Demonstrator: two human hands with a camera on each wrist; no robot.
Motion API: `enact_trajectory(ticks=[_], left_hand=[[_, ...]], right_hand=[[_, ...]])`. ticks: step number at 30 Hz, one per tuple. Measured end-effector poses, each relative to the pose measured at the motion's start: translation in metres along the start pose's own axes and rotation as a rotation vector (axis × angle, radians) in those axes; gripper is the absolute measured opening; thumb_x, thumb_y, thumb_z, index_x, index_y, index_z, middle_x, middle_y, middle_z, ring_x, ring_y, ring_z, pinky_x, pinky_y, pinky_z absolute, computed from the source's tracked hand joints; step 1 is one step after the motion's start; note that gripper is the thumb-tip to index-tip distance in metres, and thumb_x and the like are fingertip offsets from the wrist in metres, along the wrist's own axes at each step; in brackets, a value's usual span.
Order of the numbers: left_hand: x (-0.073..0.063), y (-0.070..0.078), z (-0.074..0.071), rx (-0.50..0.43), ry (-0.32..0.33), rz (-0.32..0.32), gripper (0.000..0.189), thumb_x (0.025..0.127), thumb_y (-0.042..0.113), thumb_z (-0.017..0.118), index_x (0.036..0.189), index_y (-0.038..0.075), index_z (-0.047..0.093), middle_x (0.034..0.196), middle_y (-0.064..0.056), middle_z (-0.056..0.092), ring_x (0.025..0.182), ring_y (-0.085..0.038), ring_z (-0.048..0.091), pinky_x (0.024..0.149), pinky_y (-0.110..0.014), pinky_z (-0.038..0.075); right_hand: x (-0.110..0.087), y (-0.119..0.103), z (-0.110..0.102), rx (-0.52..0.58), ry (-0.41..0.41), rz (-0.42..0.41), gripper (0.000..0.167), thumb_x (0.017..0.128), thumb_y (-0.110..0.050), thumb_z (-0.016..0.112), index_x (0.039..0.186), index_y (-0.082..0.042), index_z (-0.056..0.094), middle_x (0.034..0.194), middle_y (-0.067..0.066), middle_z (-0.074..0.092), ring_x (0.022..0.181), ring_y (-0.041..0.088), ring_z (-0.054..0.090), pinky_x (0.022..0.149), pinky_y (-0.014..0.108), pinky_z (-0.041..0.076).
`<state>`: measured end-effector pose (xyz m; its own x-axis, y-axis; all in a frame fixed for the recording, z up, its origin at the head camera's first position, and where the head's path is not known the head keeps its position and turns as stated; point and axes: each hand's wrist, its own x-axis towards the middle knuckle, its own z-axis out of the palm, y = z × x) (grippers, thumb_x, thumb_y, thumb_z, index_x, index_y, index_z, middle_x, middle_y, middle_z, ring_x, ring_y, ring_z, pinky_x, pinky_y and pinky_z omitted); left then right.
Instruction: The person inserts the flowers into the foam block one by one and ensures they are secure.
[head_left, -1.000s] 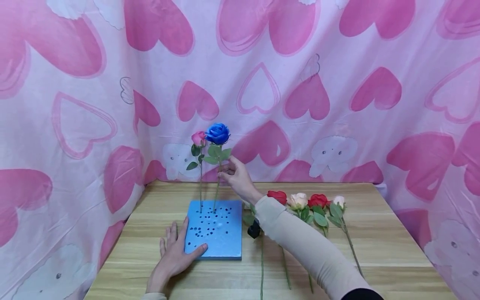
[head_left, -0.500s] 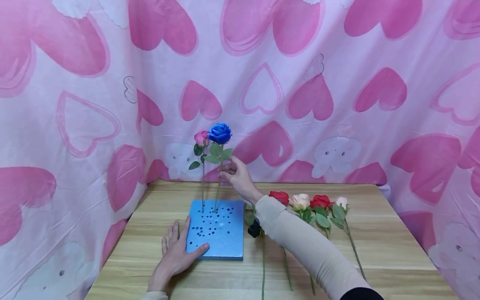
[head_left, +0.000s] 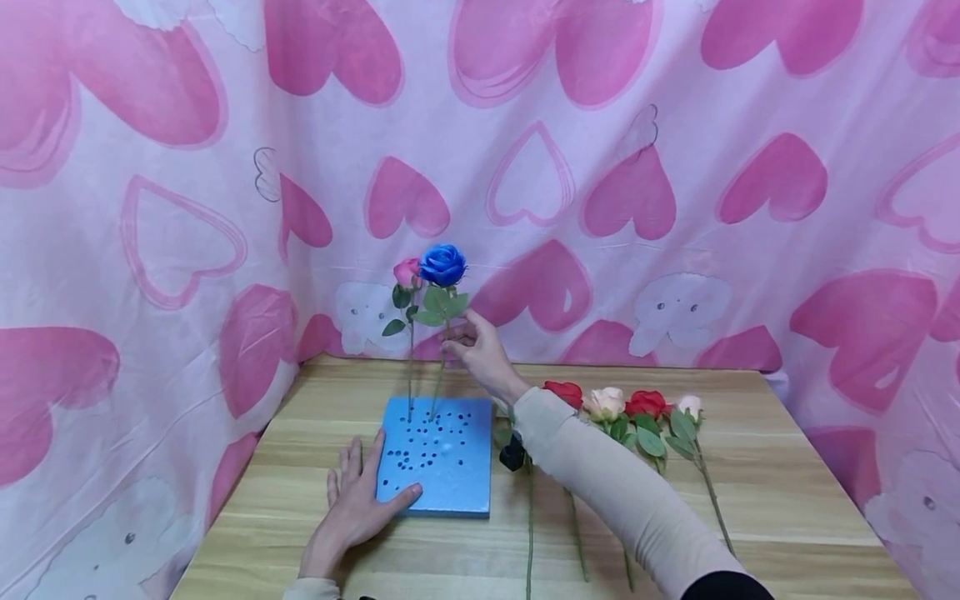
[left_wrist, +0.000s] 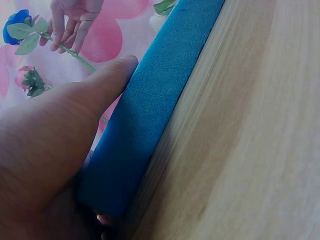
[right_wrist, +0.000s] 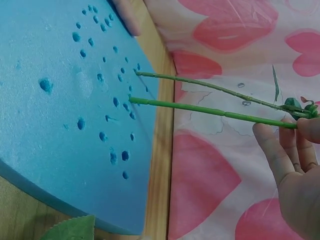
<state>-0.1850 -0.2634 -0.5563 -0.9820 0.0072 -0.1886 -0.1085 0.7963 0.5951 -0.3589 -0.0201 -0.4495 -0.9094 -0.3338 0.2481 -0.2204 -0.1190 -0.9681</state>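
Observation:
My right hand (head_left: 480,354) pinches the stem of a blue rose (head_left: 442,265) between thumb and fingers, just under its leaves. The rose stands nearly upright, its stem end (right_wrist: 137,100) in the top of a blue foam block (head_left: 450,493) dotted with holes. Beside it a pink rose (head_left: 407,272) also stands in the block. My left hand (head_left: 356,504) lies at the block's left side, fingers straight and spread, thumb resting on the top near the front edge. In the left wrist view that thumb (left_wrist: 112,82) reaches over the foam's edge.
Right of the block, several roses lie on the wooden table (head_left: 757,467): two red (head_left: 562,393), a cream one (head_left: 604,403), a pale one (head_left: 687,407) and a dark one (head_left: 513,454). My right forearm (head_left: 607,479) crosses over their stems. A pink heart-patterned curtain (head_left: 517,75) surrounds the table.
The head view has shifted a little, so the whole scene sits slightly further right. Both hands keep their places on the blue rose's stem and the foam block.

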Motion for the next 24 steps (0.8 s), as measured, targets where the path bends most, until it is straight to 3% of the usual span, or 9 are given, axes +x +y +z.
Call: enact_trajectory(ticks=[4, 11, 19, 24], left_hand=[[0.002, 0.0, -0.002, 0.003, 0.002, 0.002, 0.125, 0.094, 0.078, 0.072, 0.181, 0.019, 0.005, 0.182, -0.033, -0.014, 0.166, -0.059, -0.018, 0.125, -0.079, -0.02], [0.0, 0.001, -0.002, -0.006, -0.001, 0.006, 0.124, 0.094, 0.077, 0.072, 0.181, 0.02, 0.004, 0.182, -0.033, -0.015, 0.166, -0.059, -0.019, 0.126, -0.078, -0.021], [-0.002, 0.001, 0.001, -0.01, -0.001, -0.007, 0.124, 0.094, 0.077, 0.073, 0.181, 0.018, 0.006, 0.181, -0.034, -0.014, 0.165, -0.059, -0.018, 0.125, -0.079, -0.021], [-0.001, 0.001, 0.0, -0.006, 0.006, -0.001, 0.124, 0.094, 0.077, 0.073, 0.181, 0.019, 0.006, 0.181, -0.034, -0.013, 0.166, -0.059, -0.018, 0.125, -0.079, -0.021]], right_hand=[[0.002, -0.002, 0.001, -0.033, -0.009, 0.001, 0.06, 0.103, 0.01, 0.07, 0.153, -0.02, 0.062, 0.121, 0.019, 0.076, 0.106, 0.033, 0.077, 0.094, 0.049, 0.068], [0.002, 0.004, 0.004, -0.024, -0.039, 0.022, 0.056, 0.103, 0.011, 0.069, 0.151, -0.016, 0.063, 0.122, 0.025, 0.074, 0.105, 0.035, 0.076, 0.099, 0.062, 0.064], [0.0, 0.012, 0.006, 0.002, -0.059, 0.028, 0.051, 0.104, 0.011, 0.068, 0.149, -0.012, 0.062, 0.126, 0.028, 0.071, 0.12, 0.059, 0.068, 0.097, 0.06, 0.066], [0.0, 0.012, 0.006, -0.008, -0.049, 0.025, 0.052, 0.104, 0.01, 0.068, 0.15, -0.014, 0.062, 0.125, 0.024, 0.074, 0.113, 0.046, 0.074, 0.096, 0.059, 0.066]])
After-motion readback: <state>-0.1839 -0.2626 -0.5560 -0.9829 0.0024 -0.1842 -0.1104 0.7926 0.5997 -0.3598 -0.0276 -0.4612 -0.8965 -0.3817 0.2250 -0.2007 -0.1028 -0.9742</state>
